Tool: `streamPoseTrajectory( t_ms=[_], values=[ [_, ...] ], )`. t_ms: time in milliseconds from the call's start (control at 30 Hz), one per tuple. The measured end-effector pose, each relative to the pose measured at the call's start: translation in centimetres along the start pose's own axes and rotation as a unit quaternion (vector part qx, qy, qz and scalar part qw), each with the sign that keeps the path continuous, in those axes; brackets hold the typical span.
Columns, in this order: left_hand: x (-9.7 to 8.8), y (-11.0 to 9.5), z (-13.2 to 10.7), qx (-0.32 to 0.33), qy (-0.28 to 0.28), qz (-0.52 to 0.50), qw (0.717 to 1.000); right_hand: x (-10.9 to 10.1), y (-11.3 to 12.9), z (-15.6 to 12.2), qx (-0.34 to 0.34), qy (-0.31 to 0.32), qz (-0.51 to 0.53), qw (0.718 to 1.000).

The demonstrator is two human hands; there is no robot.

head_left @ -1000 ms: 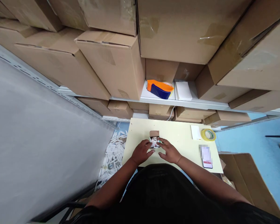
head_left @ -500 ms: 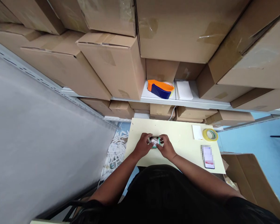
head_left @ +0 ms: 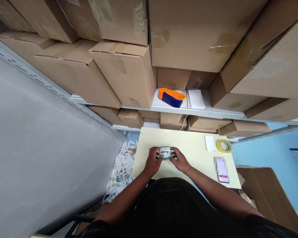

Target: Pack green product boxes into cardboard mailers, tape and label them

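Between my hands, over the pale yellow table (head_left: 188, 142), is a small white box-like item with green edges (head_left: 165, 152). A dark slot or line crosses its white face, and its exact kind is too small to make out. My left hand (head_left: 153, 161) grips its left side, with the thumb at the near edge. From the right, my right hand (head_left: 180, 160) closes on the opposite side, its thumb at the near corner. The fingertips behind the item are partly hidden.
On the table's right lie a white pad (head_left: 210, 143), a yellow tape roll (head_left: 223, 146) and a phone (head_left: 223, 170). An orange and blue tape dispenser (head_left: 172, 98) rests on the shelf (head_left: 201, 113) among cardboard boxes (head_left: 124, 72). White scraps (head_left: 120, 165) litter the floor at left.
The item's upper face has changed from a shiny, dark-looking part to white with a dark slot. My fingers have shifted outward to its sides. The view has tilted slightly.
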State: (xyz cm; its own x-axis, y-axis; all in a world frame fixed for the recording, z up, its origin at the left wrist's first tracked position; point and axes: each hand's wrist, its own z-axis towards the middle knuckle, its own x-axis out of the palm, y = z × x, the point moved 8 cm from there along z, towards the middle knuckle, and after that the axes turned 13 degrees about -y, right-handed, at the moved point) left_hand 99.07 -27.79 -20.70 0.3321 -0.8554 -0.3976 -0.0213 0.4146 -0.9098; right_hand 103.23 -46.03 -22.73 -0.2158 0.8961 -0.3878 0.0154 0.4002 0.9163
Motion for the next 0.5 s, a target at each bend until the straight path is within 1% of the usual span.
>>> streamPoseTrajectory(
  t_ms=[67,167,267,367,433,500],
  values=[
    [0.4,0.6,-0.3,-0.021,0.007,-0.009,1.000,0.4,-0.9,-0.2,0.025,0.029,0.005,0.999],
    [1.1,1.8,-1.0,-0.063,0.031,-0.040,0.997,0.8,-1.9,-0.2,0.057,0.053,-0.009,0.997],
    [1.6,3.0,-1.6,-0.109,0.055,-0.100,0.987,1.2,-2.8,-0.1,0.080,0.069,-0.030,0.994],
    [2.2,4.0,-2.3,-0.128,0.088,-0.158,0.975,1.5,-3.6,0.1,0.089,0.084,-0.049,0.991],
    [2.8,4.9,-2.8,-0.148,0.100,-0.167,0.970,1.8,-4.4,0.1,0.097,0.104,-0.068,0.988],
    [3.6,6.0,-3.3,-0.178,0.104,-0.153,0.966,2.5,-5.0,0.2,0.104,0.130,-0.080,0.983]
  ],
)
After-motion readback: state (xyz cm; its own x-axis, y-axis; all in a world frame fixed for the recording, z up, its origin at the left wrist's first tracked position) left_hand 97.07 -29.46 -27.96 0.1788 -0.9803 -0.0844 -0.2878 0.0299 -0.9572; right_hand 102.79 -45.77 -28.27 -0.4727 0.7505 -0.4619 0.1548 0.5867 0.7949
